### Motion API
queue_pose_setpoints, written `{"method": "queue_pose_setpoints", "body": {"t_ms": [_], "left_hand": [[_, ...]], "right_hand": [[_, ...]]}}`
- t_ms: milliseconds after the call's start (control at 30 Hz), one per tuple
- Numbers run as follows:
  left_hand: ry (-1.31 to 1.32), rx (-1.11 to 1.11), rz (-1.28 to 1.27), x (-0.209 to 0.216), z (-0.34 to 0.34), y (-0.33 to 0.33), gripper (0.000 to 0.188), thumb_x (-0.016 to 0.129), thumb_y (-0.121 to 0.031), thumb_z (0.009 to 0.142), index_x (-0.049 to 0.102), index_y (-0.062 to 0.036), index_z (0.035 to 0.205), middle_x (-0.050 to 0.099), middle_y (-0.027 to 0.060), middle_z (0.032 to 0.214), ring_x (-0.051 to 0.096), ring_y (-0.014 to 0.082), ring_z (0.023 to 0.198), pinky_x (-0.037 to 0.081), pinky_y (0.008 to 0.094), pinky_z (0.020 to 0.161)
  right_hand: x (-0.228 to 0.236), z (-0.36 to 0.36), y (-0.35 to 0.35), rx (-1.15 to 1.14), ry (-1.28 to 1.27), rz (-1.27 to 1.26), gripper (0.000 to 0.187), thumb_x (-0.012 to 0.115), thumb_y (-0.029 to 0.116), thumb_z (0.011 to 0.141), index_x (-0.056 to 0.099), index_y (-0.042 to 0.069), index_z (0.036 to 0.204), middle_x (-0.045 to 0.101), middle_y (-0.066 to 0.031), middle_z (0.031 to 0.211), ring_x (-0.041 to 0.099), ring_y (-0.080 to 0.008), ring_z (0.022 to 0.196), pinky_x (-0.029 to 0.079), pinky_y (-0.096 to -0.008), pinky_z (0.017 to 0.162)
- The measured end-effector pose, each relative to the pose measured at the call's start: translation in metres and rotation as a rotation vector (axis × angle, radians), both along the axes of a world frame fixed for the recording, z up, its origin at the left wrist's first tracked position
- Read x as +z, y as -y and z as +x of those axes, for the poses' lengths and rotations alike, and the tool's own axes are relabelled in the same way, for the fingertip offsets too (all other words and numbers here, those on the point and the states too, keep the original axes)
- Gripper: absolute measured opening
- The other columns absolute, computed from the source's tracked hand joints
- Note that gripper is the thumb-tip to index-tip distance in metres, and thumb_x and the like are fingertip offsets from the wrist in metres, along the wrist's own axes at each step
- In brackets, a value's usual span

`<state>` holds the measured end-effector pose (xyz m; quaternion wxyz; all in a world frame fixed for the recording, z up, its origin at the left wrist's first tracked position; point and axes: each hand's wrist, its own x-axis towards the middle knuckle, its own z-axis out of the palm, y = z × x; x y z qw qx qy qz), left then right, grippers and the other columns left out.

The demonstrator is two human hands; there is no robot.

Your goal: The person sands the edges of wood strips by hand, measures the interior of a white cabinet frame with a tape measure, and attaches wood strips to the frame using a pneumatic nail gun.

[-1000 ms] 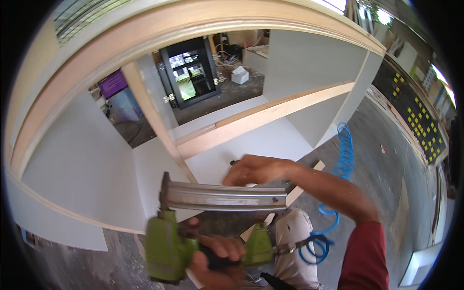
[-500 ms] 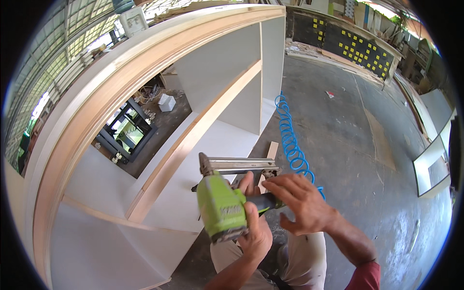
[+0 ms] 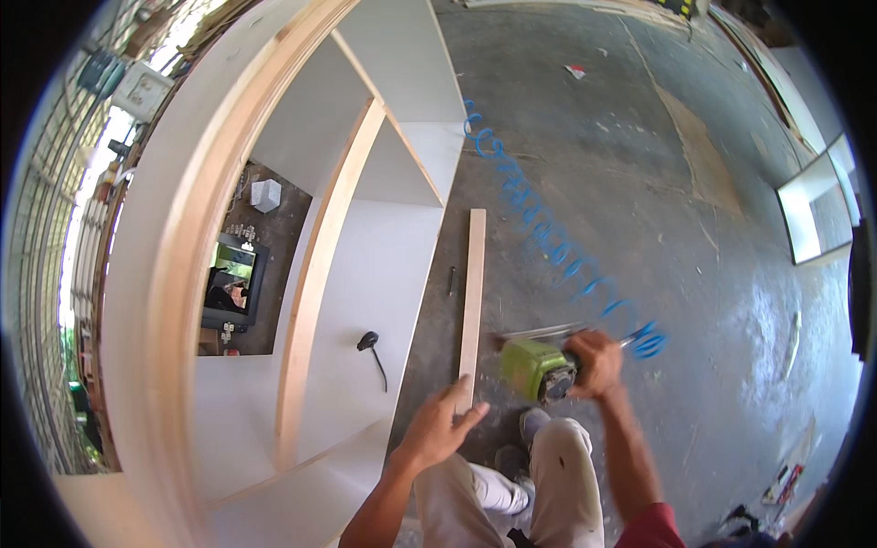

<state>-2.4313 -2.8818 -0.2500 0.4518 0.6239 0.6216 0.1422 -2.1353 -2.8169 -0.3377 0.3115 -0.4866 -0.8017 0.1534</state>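
Observation:
In my right hand (image 3: 598, 363) is a green nail gun (image 3: 528, 370), gripped by its handle and slightly blurred, over the floor to the right of my knees. A coiled blue air hose (image 3: 548, 237) stretches from near that hand toward the far side, beside the cabinet. My left hand (image 3: 434, 427) is open, thumb and fingers apart, at the near end of a pale wood strip (image 3: 473, 292) lying on the floor. Whether its fingertips touch the strip I cannot tell. A thin dark stick-like piece (image 3: 452, 281) lies left of the strip.
To my left stands a large white cabinet carcass (image 3: 402, 247) with wooden edging and a wooden crossbar (image 3: 329, 237). On its white panel lies a small black object with a tail (image 3: 368, 342). A white box frame (image 3: 813, 205) rests at the far right of the concrete floor (image 3: 630, 183).
My left hand has let go of the nail gun and moved down to the strip. My right hand has taken its handle and carried it right and lower. The view has tilted down.

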Motion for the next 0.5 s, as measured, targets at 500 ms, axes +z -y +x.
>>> {"method": "queue_pose_setpoints", "body": {"t_ms": [500], "left_hand": [[0.251, 0.300, -0.141, 0.163, 0.004, 0.067, 0.044, 0.068, -0.033, 0.098, 0.067, 0.0080, 0.113, 0.074, 0.0207, 0.099, 0.073, 0.0241, 0.093, 0.056, 0.0318, 0.080]], "right_hand": [[0.520, 0.499, 0.424, -1.238, 0.828, -0.459, 0.045, 0.083, 0.031, 0.077, 0.067, 0.002, 0.108, 0.070, -0.0161, 0.090, 0.067, -0.0343, 0.087, 0.050, -0.0451, 0.079]]}}
